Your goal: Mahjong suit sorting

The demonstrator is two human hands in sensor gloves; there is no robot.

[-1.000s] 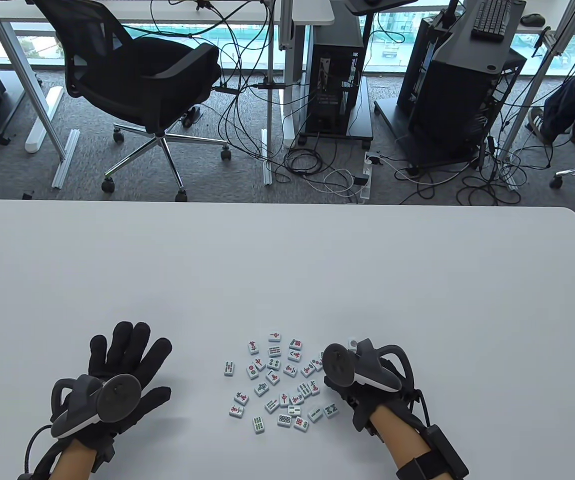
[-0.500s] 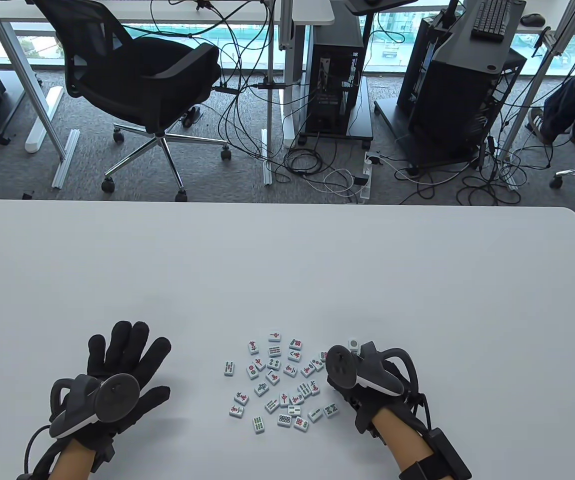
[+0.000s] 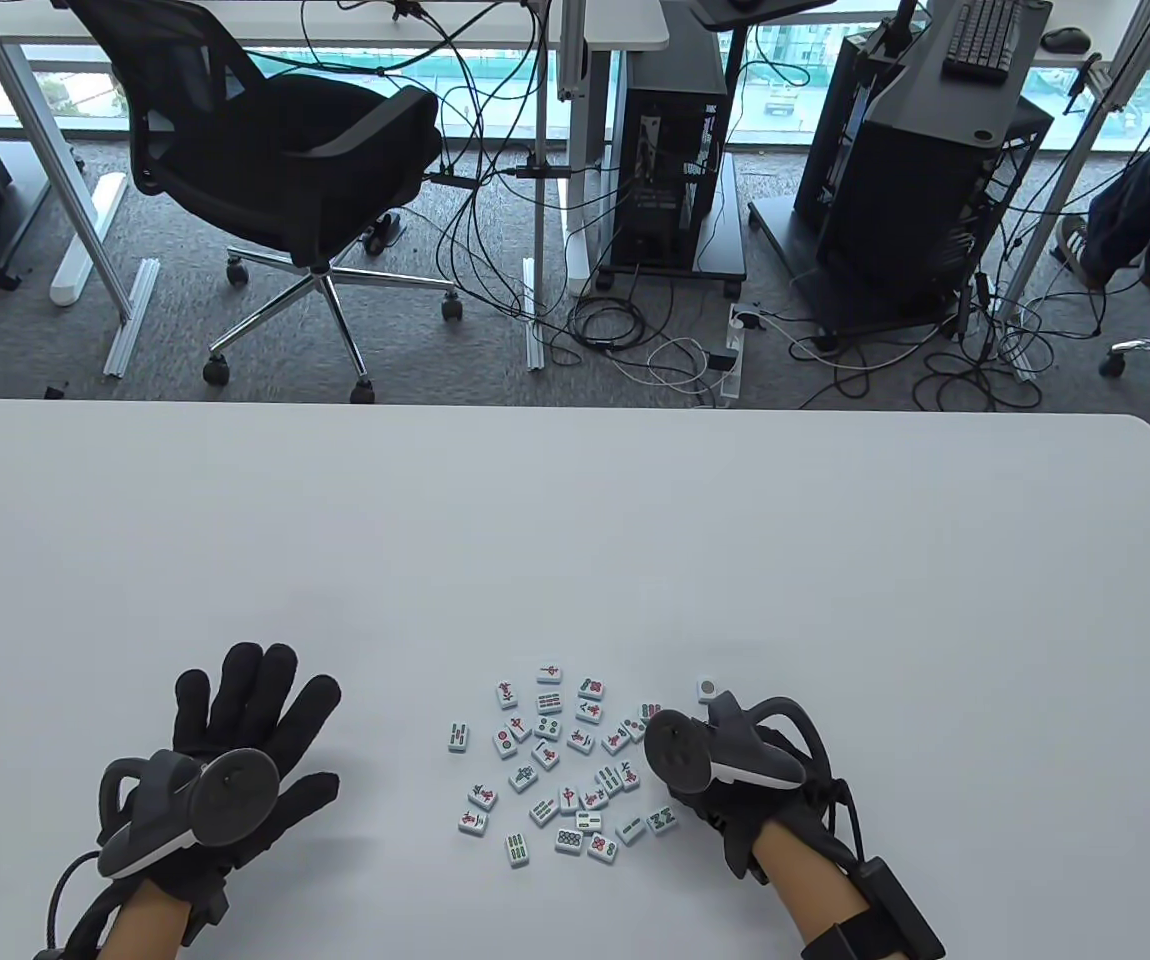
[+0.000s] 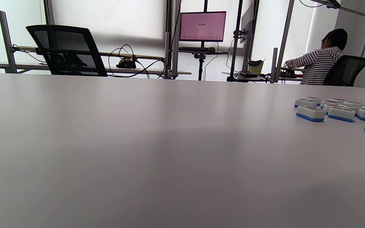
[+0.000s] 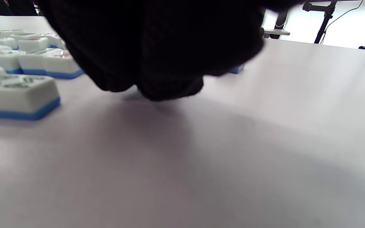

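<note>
Several white mahjong tiles (image 3: 560, 760) with blue backs lie face up in a loose cluster on the white table (image 3: 575, 520). One tile with a circle face (image 3: 707, 687) lies apart, just right of the cluster's far end. My right hand (image 3: 725, 760) sits at the cluster's right edge, just behind that lone tile; its fingers (image 5: 157, 63) hang curled with tips near the table and I see nothing in them. The lone tile's blue edge (image 5: 237, 69) shows past them. My left hand (image 3: 245, 720) lies flat with fingers spread, left of the cluster. Tiles (image 4: 337, 110) show at the right of the left wrist view.
Beyond the table's far edge stand a black office chair (image 3: 275, 160), computer towers (image 3: 670, 150) and floor cables. A seated person in a striped top (image 4: 322, 60) works at another desk. The far half of the table is bare white surface.
My right hand has drawn back toward me by a little, leaving the circle tile uncovered on the table. The left hand has stayed still.
</note>
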